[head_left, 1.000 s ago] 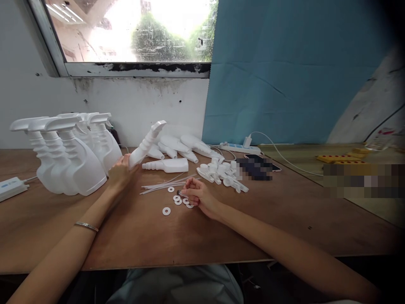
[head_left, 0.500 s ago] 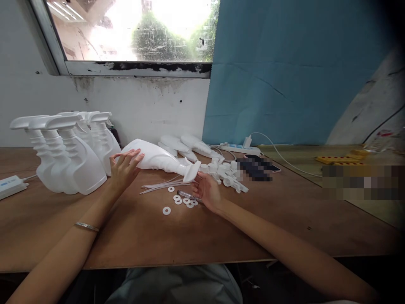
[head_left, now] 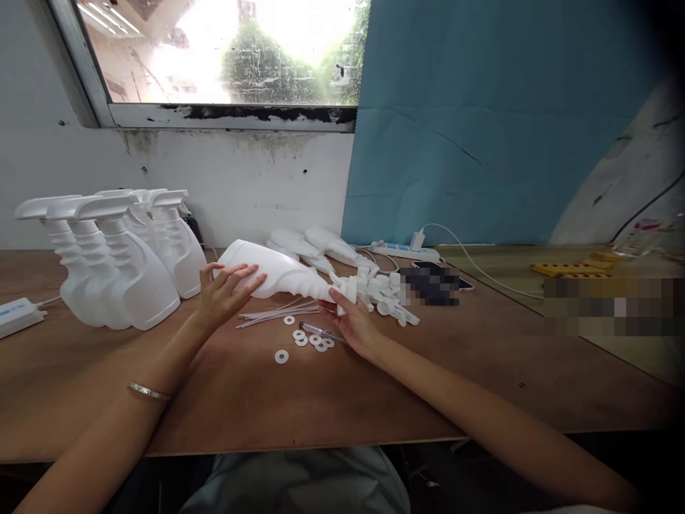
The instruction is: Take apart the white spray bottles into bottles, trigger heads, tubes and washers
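Observation:
A white spray bottle is held on its side above the table, its base to the left and its neck to the right. My left hand grips the bottle's body near the base. At the neck, my right hand has its thumb and fingers closed around the white trigger sprayer head. Below the bottle lie thin white tubes, several white ring washers and a slim clear-and-metal tool that looks like a screwdriver.
Several upright white spray bottles stand on the left. Bottles without heads lie at the back, beside a pile of white sprayer heads. A power strip, a phone and a white adapter are on the wooden table.
The bottle has shifted right and its sprayer head has turned. My right hand has gone from loosely open under the head to closed around it. My left hand moved slightly right with the bottle.

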`<action>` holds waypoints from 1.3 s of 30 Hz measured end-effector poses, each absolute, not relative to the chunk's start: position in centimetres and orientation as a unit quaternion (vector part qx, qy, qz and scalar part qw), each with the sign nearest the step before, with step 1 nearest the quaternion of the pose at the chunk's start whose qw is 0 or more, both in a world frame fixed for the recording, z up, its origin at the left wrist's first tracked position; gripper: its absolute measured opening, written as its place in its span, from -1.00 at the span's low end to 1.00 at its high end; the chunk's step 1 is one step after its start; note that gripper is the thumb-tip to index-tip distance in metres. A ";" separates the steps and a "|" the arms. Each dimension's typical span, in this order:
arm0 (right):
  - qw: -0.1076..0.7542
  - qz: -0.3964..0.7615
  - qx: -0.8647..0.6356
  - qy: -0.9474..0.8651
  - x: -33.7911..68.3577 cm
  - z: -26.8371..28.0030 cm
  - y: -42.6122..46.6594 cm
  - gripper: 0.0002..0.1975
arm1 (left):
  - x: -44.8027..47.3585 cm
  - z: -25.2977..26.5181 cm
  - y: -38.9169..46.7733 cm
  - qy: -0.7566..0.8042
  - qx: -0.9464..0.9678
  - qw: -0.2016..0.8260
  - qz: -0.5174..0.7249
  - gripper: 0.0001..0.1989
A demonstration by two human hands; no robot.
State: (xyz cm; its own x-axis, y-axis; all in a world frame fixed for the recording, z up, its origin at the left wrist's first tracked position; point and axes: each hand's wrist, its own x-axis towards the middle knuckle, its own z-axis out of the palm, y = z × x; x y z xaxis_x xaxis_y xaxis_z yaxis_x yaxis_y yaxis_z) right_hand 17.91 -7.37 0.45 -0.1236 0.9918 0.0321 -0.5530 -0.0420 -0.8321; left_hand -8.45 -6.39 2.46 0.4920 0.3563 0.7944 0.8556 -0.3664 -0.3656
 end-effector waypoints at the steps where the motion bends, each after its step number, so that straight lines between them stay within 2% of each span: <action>1: 0.596 0.651 -0.302 -0.360 17.9 0.4 -7.4 -0.74 | -8.4 2.4 -6.4 -0.398 -0.769 0.397 -0.304 -0.69; 7: 0.641 0.592 -0.319 -0.370 17.0 0.3 -8.1 -0.74 | -8.0 2.5 -6.1 -0.402 -0.780 0.376 -0.298 -0.47; 11: 0.645 0.570 -0.328 -0.388 16.8 0.2 -8.1 -0.75 | -7.9 2.4 -6.1 -0.420 -0.784 0.350 -0.294 -0.40; 13: 0.642 0.547 -0.343 -0.413 17.0 0.2 -8.0 -0.72 | -7.9 2.3 -6.0 -0.428 -0.793 0.322 -0.291 -0.41; 19: 0.580 0.381 -0.401 -0.598 17.7 0.4 -8.6 -0.59 | -8.9 2.0 -5.3 -0.422 -0.822 0.194 -0.329 -0.54; 23: 0.593 0.421 -0.398 -0.560 17.7 0.4 -8.2 -0.58 | -9.6 2.2 -4.8 -0.443 -0.775 0.062 -0.447 -0.60; 27: 0.640 0.473 -0.384 -0.467 17.5 0.3 -7.6 -0.65 | -9.1 2.8 -5.0 -0.427 -0.709 -0.144 -0.543 -0.39; 29: 0.649 0.511 -0.366 -0.428 17.3 0.2 -7.4 -0.71 | -8.6 3.1 -5.3 -0.419 -0.678 -0.221 -0.563 -0.35; 35: 0.621 0.606 -0.339 -0.363 17.1 -0.1 -7.5 -0.79 | -8.6 2.8 -5.3 -0.477 -0.616 -0.275 -0.564 -0.47; 39: 0.621 0.626 -0.331 -0.337 17.5 0.2 -7.4 -0.79 | -9.1 1.9 -4.5 -0.413 -0.580 -0.399 -0.578 -0.54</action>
State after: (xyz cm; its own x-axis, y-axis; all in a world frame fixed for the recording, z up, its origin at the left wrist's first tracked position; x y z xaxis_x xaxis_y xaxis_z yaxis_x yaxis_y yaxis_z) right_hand 17.50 -7.43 0.19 -0.0101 0.9999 0.0038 -0.5528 -0.0024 -0.8333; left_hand -9.08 -4.51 1.87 -0.0078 0.9400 0.3410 0.0182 -0.3408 0.9400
